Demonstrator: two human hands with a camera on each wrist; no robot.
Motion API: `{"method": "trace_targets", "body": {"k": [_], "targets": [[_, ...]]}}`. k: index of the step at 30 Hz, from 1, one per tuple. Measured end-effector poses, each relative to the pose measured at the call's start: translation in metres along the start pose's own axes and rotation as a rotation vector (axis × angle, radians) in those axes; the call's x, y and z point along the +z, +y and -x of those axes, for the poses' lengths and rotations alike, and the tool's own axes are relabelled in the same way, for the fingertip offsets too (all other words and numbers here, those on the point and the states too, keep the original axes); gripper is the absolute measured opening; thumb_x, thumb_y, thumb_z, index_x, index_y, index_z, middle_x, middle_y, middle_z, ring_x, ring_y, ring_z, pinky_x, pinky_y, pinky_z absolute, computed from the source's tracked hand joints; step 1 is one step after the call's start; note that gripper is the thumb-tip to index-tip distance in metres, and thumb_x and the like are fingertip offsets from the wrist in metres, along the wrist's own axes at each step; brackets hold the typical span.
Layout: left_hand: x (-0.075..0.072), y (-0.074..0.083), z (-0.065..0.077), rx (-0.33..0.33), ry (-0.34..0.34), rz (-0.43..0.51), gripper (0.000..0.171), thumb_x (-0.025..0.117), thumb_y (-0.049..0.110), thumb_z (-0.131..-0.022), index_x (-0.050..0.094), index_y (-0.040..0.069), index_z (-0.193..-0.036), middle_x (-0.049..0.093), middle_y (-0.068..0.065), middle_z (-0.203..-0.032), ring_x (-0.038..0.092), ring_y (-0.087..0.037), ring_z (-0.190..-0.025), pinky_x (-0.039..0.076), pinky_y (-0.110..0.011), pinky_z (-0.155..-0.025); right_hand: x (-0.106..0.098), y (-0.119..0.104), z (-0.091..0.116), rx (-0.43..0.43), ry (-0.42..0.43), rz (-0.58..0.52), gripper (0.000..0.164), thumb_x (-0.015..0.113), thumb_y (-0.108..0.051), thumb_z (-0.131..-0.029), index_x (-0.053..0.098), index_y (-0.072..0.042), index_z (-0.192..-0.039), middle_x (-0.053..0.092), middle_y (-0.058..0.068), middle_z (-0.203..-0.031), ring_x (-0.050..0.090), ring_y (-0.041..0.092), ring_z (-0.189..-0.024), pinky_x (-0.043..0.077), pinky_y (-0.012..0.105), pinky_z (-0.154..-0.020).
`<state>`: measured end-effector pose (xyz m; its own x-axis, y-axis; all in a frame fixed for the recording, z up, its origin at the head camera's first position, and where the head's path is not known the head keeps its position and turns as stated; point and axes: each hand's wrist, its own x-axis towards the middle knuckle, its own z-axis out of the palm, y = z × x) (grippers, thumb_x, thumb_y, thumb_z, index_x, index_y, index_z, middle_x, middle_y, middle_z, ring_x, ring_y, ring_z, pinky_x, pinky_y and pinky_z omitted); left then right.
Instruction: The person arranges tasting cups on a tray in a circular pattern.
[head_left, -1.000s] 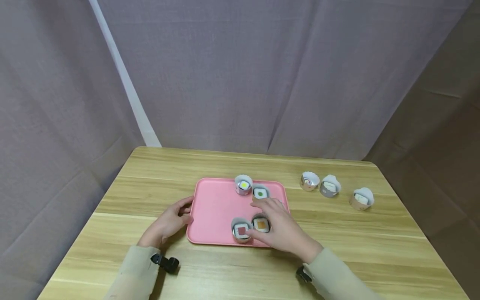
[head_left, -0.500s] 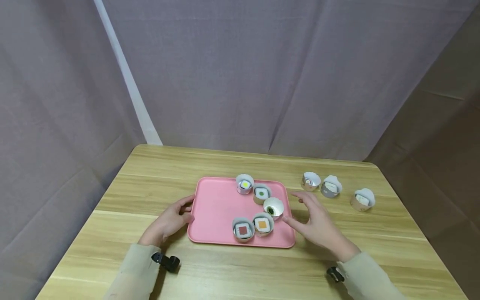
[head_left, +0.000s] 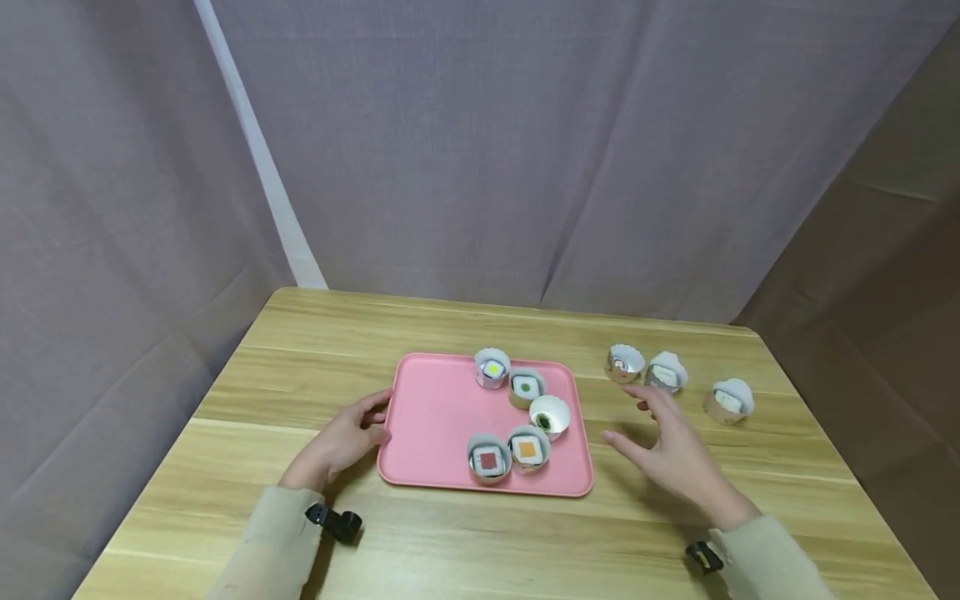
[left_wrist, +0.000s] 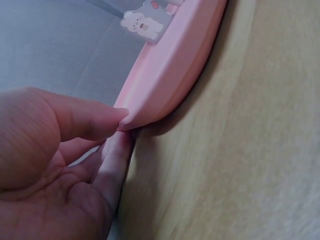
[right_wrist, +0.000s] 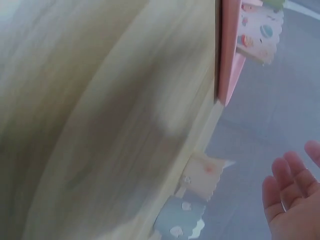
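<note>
- Best guess, this is the loading step: getting paper cups onto the pink tray [head_left: 427,421], with five on its right half.
- Left grip [head_left: 337,442] pinches the tray's left rim between thumb and fingers, seemingly to steady it.
- Right grip [head_left: 678,458] is empty, thumb and fingers spread wide, over the table [head_left: 465,542] just right of the tray.
- Three loose cups sit past that grip: the pinkish cup [head_left: 619,374] and grey cup [head_left: 673,367] just beyond its fingertips, the tan cup [head_left: 722,412] off to the right. No contact in the wrist view.
- I'd say the next move calls for a light pinch on one, since paper walls probably crush easily.
</note>
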<state>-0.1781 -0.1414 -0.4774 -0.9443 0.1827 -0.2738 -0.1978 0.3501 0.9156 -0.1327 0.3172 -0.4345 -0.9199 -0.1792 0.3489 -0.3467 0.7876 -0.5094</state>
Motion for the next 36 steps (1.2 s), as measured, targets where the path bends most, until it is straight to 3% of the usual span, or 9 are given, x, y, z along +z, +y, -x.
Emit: {"method": "trace_targets", "body": {"k": [4, 13, 17, 22, 26, 36], "targets": [[-0.002, 0.000, 0.001, 0.016, -0.010, -0.006, 0.062, 0.059, 0.002, -0.091, 0.040, 0.016, -0.148, 0.054, -0.011, -0.127, 0.052, -0.026, -0.113, 0.045, -0.040, -0.093, -0.006, 0.004, -0.001, 0.008, 0.034, 0.011, 0.072, 0.083, -0.030, -0.076, 0.049, -0.006, -0.135, 0.051, 0.011, -0.124, 0.049, 0.027, -0.106, 0.041, 0.051, -0.087], [-0.038, -0.010, 0.030, 0.031, -0.002, -0.057, 0.067, 0.057, 0.002, -0.091, 0.030, 0.008, -0.152, 0.049, -0.020, -0.133, 0.048, -0.031, -0.119, 0.047, -0.033, -0.088, 0.006, 0.004, -0.021, -0.032, 0.044, 0.010, 0.071, 0.078, -0.039, -0.080, 0.049, -0.010, -0.137, 0.053, 0.007, -0.123, 0.050, 0.030, -0.106, 0.040, 0.046, -0.088], [-0.032, -0.006, 0.025, 0.048, -0.062, -0.048, 0.067, 0.058, 0.004, -0.092, 0.027, 0.007, -0.152, 0.047, -0.021, -0.136, 0.047, -0.033, -0.122, 0.047, -0.032, -0.089, -0.009, 0.014, -0.013, -0.003, 0.119, 0.035, 0.071, 0.083, -0.033, -0.075, 0.052, -0.005, -0.133, 0.055, 0.010, -0.120, 0.050, 0.031, -0.105, 0.038, 0.048, -0.088], [-0.008, 0.003, 0.008, 0.081, -0.107, -0.012, 0.067, 0.057, 0.002, -0.092, 0.029, 0.008, -0.152, 0.047, -0.020, -0.136, 0.047, -0.031, -0.121, 0.046, -0.030, -0.088, -0.044, 0.034, 0.004, 0.085, 0.211, 0.086, 0.076, 0.087, -0.030, -0.071, 0.051, -0.003, -0.133, 0.053, 0.017, -0.123, 0.045, 0.035, -0.111, 0.031, 0.054, -0.092], [-0.004, 0.004, 0.005, 0.076, -0.107, 0.022, 0.067, 0.056, -0.001, -0.091, 0.030, 0.007, -0.152, 0.048, -0.020, -0.134, 0.046, -0.031, -0.121, 0.047, -0.028, -0.086, -0.055, 0.047, 0.005, 0.180, 0.271, 0.078, 0.088, 0.087, -0.031, -0.071, 0.041, -0.002, -0.141, 0.044, 0.021, -0.132, 0.035, 0.039, -0.119, 0.025, 0.057, -0.095], [-0.006, 0.003, 0.006, 0.035, -0.091, 0.016, 0.067, 0.057, 0.001, -0.092, 0.030, 0.010, -0.152, 0.046, -0.018, -0.136, 0.044, -0.029, -0.121, 0.046, -0.032, -0.089, -0.063, 0.083, 0.004, 0.464, 0.322, -0.084, 0.107, 0.080, -0.042, -0.076, 0.014, -0.009, -0.153, 0.022, 0.023, -0.142, 0.025, 0.041, -0.126, 0.029, 0.056, -0.098]]}}
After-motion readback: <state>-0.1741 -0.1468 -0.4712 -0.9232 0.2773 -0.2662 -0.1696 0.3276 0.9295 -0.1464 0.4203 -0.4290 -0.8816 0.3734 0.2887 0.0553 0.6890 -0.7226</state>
